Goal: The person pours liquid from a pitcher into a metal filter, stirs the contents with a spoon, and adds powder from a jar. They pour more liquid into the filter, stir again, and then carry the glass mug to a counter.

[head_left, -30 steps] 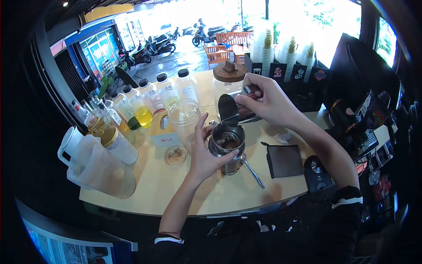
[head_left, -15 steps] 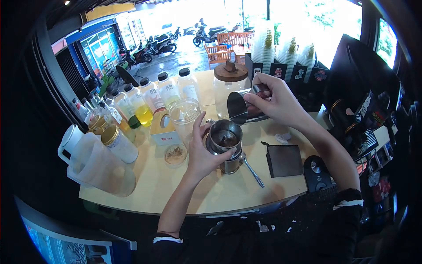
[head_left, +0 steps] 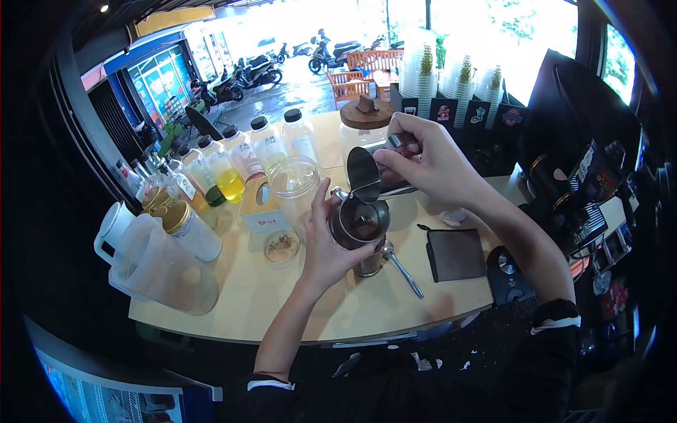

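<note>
My right hand [head_left: 430,158] grips the handle of a steel pitcher [head_left: 363,173], tilted with its mouth over a metal cup. Thin liquid seems to run from the lip. Wrapped round the metal cup [head_left: 379,220] is my left hand [head_left: 331,236], its thumb at the near side; dark grounds or liquid show inside. Beneath the cup stands a metal canister [head_left: 369,265]. A spoon [head_left: 404,271] lies just right of it. Left of my left hand are an open clear jar [head_left: 295,185] and a small round dish [head_left: 281,248] with brown bits.
Capped bottles [head_left: 229,180] stand in a row at the back left, near a tissue box [head_left: 262,215]. A large pitcher [head_left: 169,271] is at the left. At the right lie a dark cloth [head_left: 457,254] and a black scale [head_left: 509,271]. Stacked cups [head_left: 419,70] stand behind.
My right hand has moved slightly left with the pitcher. The metal cup under it now leans a little in my left hand.
</note>
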`<state>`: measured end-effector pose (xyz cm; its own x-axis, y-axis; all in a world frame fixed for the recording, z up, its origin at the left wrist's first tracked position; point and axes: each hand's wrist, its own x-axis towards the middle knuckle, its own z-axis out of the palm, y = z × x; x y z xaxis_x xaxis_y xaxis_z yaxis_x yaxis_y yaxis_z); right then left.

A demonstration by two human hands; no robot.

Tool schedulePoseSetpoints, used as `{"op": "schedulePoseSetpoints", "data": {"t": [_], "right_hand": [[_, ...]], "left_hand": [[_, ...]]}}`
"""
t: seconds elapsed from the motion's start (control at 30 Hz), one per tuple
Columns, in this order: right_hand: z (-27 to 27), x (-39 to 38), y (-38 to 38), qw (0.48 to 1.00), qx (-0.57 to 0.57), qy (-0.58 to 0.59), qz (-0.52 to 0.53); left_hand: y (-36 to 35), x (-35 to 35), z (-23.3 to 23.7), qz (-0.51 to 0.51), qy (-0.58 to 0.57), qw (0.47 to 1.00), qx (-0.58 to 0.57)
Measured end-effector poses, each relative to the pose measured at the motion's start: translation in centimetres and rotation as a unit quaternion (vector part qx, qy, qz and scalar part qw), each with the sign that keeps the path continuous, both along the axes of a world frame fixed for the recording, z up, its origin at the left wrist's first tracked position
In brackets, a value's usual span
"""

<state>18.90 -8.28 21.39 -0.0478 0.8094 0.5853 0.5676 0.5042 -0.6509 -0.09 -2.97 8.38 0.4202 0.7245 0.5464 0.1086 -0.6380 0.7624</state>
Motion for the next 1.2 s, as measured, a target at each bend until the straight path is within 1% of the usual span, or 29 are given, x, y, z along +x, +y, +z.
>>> {"op": "schedulePoseSetpoints", "data": {"t": [0.13,0.37,0.43,0.47,0.53,0.63,0.67,0.73,0.87,0.93,1.07,1.13,1.2], "right_hand": [[-0.3,0.3,0.3,1.000,0.014,-0.020,-0.004],[0.3,0.7,-0.6,1.000,-0.006,-0.002,-0.014],[0.8,0.8,-1.0,0.997,-0.038,-0.056,-0.032],[0.8,0.8,-1.1,0.997,-0.038,-0.056,-0.032],[0.6,0.6,-1.2,0.999,-0.028,0.019,0.007],[0.8,0.5,-1.6,0.998,-0.041,0.035,0.011],[0.8,0.5,-1.6,0.998,-0.041,0.036,0.010],[0.7,0.5,-1.6,0.999,-0.051,-0.012,-0.014],[0.0,0.2,-1.2,0.999,-0.040,0.030,0.001],[-0.4,0.2,-0.9,1.000,0.016,-0.021,0.006],[-0.1,-0.3,-1.4,1.000,0.000,0.012,0.015],[0.0,-0.2,-1.5,0.999,-0.035,0.030,0.005],[0.2,0.1,-1.7,0.999,-0.039,0.032,-0.002]], "left_hand": [[-0.1,-0.1,0.1,-0.005,-0.007,1.000,0.001],[0.2,-0.2,-0.3,-0.004,-0.013,1.000,0.007],[0.2,-0.2,-0.2,-0.008,-0.020,1.000,0.004],[0.1,-0.3,-0.1,-0.003,-0.011,1.000,0.008],[0.1,-0.4,0.0,0.003,-0.001,1.000,0.011],[0.1,-0.3,0.1,0.010,0.005,1.000,0.016],[-0.1,-0.3,0.3,0.016,0.013,1.000,0.023],[-0.3,-0.3,0.4,0.022,0.022,0.999,0.030],[-0.7,0.0,0.4,0.038,0.036,0.997,0.047],[-0.8,0.2,0.4,0.042,0.042,0.997,0.053],[-1.0,0.3,0.4,0.048,0.046,0.995,0.071],[-1.0,0.3,0.4,0.055,0.051,0.994,0.075],[-0.8,0.1,0.4,0.056,0.058,0.992,0.093]]}}
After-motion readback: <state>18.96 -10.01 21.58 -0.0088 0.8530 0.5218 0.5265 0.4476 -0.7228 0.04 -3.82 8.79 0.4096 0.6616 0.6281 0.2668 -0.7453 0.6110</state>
